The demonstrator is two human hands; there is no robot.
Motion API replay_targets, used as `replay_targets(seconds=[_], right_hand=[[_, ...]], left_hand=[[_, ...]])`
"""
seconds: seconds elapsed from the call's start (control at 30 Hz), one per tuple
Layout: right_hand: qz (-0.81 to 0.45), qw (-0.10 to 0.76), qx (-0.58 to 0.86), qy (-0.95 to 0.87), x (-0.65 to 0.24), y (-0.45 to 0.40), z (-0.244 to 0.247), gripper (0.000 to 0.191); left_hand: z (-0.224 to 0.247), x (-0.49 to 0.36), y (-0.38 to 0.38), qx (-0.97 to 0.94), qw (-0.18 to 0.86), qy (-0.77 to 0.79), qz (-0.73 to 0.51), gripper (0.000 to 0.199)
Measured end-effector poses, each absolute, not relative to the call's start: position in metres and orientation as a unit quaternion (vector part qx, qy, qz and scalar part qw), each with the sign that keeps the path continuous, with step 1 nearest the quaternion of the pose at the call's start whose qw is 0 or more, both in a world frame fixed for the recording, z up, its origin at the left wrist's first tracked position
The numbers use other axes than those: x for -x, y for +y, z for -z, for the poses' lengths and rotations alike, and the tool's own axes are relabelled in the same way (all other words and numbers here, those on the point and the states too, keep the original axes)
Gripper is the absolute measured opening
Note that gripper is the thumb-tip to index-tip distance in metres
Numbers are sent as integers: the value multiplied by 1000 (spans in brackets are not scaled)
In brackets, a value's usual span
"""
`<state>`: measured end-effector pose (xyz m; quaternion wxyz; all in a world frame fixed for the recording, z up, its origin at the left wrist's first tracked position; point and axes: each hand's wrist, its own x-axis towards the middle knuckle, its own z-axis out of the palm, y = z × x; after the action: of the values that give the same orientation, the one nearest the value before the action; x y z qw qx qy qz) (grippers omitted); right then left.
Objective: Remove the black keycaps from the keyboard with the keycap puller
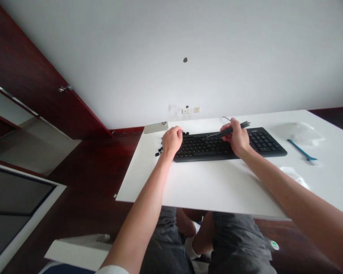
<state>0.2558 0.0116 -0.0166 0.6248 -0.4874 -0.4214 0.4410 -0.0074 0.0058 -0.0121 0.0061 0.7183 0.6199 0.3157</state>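
Observation:
A black computer keyboard (208,149) lies on the white table (211,186), with several keys showing at its right end. My right hand (236,137) is over the keyboard's middle, shut around a dark keycap puller (227,131) whose thin metal tip points left above the keys. My left hand (172,141) rests at the keyboard's left end, its fingers curled down and hidden. Several loose black keycaps (159,151) lie on the table just left of that hand, and a few more (185,133) sit behind it.
A pale smartphone (156,127) lies at the table's back left corner. On the right are a blue plastic pry tool (302,150) and clear plastic wrap (297,132). Wall sockets (190,110) sit behind the table; a dark wooden floor lies left.

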Motion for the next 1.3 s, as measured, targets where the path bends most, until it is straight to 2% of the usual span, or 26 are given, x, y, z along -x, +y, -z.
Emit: replay_targets(seconds=[0.27, 0.4, 0.5, 0.63, 0.73, 0.83, 1.0, 1.13, 1.3], right_hand=[[-281, 548, 568, -546, -263, 7, 10, 63], [-310, 552, 564, -530, -264, 9, 9, 66], [-351, 553, 565, -502, -263, 10, 7, 65], [-388, 549, 560, -484, -262, 8, 4, 63], [-374, 534, 576, -493, -261, 6, 2, 63], [-383, 517, 576, -504, -260, 3, -1, 62], [-437, 519, 494, -544, -254, 0, -3, 54], [-578, 574, 332, -477, -246, -5, -6, 48], [-708, 510, 259, -415, -244, -13, -11, 41]], left_hand=[[25, 36, 19, -681, 15, 676, -279, 26], [21, 26, 16, -702, 16, 644, -302, 22], [18, 6, 8, -756, 28, 562, -334, 17], [19, -33, -11, -828, 85, 439, -338, 13], [23, -53, -21, -837, 136, 408, -340, 16], [27, -60, -22, -829, 161, 404, -352, 7], [30, -57, -18, -819, 159, 415, -364, 6], [29, -58, -18, -819, 158, 424, -351, 8], [27, -59, -18, -818, 159, 436, -341, 10]])
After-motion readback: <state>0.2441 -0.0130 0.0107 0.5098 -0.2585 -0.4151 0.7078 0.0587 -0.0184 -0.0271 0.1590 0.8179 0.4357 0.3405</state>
